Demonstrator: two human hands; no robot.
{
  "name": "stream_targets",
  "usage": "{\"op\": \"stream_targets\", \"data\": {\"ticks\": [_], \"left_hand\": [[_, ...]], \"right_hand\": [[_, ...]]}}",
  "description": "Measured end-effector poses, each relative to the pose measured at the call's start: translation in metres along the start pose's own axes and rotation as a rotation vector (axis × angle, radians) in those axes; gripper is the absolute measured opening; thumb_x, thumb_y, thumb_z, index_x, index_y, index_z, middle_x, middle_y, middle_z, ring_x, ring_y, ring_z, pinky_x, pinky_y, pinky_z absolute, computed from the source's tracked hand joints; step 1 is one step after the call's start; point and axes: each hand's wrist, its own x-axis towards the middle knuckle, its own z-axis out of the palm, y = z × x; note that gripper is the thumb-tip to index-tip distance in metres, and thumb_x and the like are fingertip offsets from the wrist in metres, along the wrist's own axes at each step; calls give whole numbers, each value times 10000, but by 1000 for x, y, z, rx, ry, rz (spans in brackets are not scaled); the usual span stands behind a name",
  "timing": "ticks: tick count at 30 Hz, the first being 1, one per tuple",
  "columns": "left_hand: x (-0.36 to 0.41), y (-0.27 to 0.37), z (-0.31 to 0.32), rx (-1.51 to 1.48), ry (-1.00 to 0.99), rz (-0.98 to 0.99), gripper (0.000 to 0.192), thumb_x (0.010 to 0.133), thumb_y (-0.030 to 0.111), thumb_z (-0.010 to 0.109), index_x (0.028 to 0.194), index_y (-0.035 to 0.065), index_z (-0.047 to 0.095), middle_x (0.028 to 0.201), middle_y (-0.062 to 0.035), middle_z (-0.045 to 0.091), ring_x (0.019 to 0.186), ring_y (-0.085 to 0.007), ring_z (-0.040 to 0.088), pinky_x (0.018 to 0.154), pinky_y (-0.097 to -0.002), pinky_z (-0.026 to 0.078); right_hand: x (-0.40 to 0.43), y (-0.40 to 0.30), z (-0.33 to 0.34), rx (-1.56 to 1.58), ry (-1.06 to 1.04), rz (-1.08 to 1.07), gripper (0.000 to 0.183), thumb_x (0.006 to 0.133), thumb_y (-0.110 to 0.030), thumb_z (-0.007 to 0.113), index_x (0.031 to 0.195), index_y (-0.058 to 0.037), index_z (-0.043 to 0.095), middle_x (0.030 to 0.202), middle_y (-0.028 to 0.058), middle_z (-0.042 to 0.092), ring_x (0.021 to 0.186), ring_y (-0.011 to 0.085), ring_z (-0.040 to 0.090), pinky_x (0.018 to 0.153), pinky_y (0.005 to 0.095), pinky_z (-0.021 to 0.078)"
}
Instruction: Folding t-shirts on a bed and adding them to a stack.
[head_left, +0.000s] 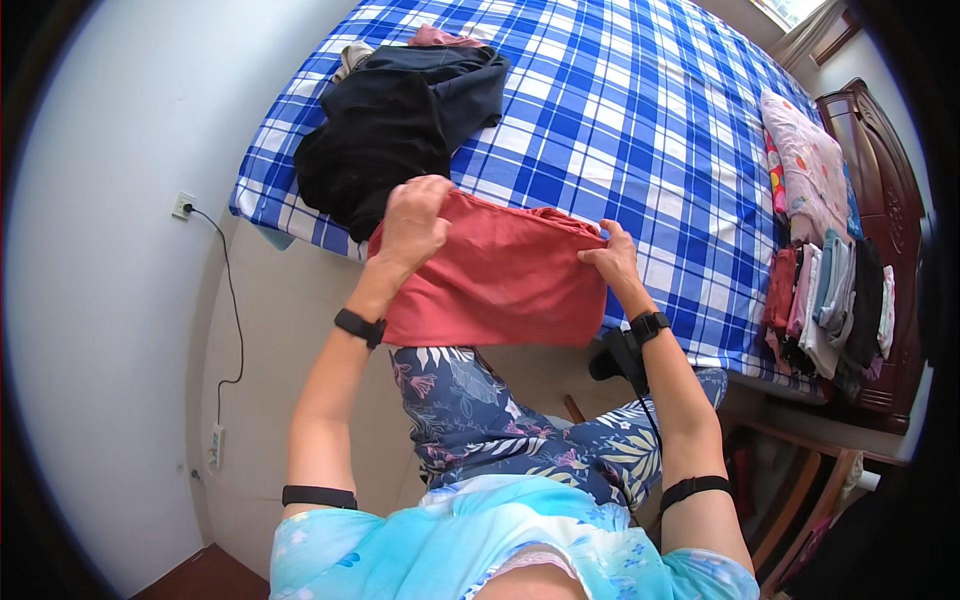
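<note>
A red cloth garment (495, 277) is spread between my two hands at the near edge of the bed, its lower part hanging over my knee. My left hand (416, 221) grips its upper left corner, beside a heap of dark clothes. My right hand (615, 259) pinches the upper right corner, where the fabric is bunched. The black garment (375, 142) lies at the left of the bed, with a dark blue garment (469, 90) behind it and a pink cloth (446, 36) at the far side. Which kind of garment the red one is, I cannot tell.
A blue and white checked sheet (600, 112) covers the bed. Folded clothes (825, 300) stand in a row at the right, by a pink patterned pillow (806, 157) and the wooden headboard (885, 187). A black cable (238, 315) runs down the left wall to a power strip (217, 446).
</note>
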Motion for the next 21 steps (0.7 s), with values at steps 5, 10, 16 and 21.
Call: {"op": "stream_targets", "data": {"ticks": [5,10,16,21], "left_hand": [[11,-29,47,25,-451,-61,616,613,4,634,1219,46,532,1157,-140,576,1121,-309,521,981,-417,398],[20,-29,39,196,-694,-129,312,572,150,740,855,58,644,907,-166,632,946,-366,587,804,-470,471],[16,-24,-19,44,-731,-90,312,523,96,764,793,31,621,838,-159,640,856,-352,613,756,-416,485],[67,40,-116,-284,-530,-72,284,569,40,760,789,15,583,761,-118,609,747,-270,601,715,-361,476]], "right_hand": [[-12,-11,3,252,-259,71,504,604,-68,729,1095,-8,634,972,151,668,898,242,631,799,307,483],[-38,-9,-19,297,-273,-10,219,628,-30,680,844,7,667,706,53,618,694,159,556,676,290,438],[-65,-27,-39,260,-324,-86,195,655,1,675,850,-3,668,706,23,604,708,132,549,678,283,437],[-59,-68,-121,415,-169,-324,280,653,90,674,913,-12,695,765,-9,633,769,94,589,751,248,478]]}}
